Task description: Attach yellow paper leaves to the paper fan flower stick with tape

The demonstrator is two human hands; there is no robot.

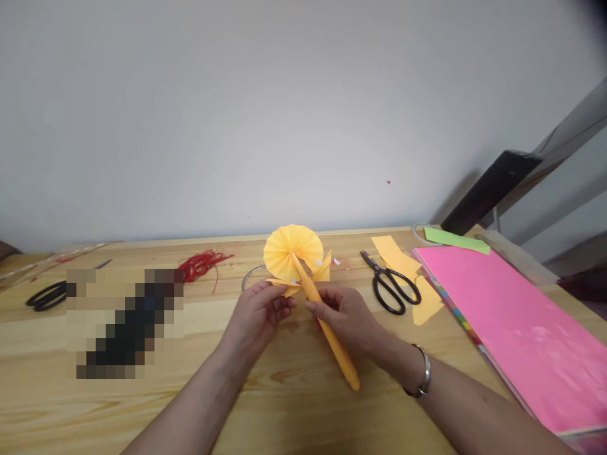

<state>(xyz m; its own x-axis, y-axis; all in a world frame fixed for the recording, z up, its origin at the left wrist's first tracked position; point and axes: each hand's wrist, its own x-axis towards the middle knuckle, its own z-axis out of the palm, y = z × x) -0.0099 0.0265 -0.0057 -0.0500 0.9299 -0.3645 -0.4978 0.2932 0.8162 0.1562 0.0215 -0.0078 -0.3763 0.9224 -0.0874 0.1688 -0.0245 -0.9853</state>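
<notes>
A round, pleated yellow paper fan (pixel 287 248) is joined to the top of a rolled orange paper stick (pixel 339 347). Fingers of my right hand (pixel 348 316) wrap round the stick below the fan and hold it at a slant. With my left hand (pixel 258 313) I pinch a small yellow paper piece (pixel 284 285) at the fan's lower left. Another folded yellow piece (pixel 324 268) sticks out right of the stick. Small white bits show near where the pieces join the stick; I cannot make out what they are.
Black-handled scissors (pixel 391 284) lie right of my hands, beside yellow paper scraps (pixel 398 256). A pink paper pack (pixel 512 322) with a green strip (pixel 458 241) covers the right side. Red string (pixel 203 264), a pixelated dark object (pixel 128 335) and more scissors (pixel 50 295) lie left.
</notes>
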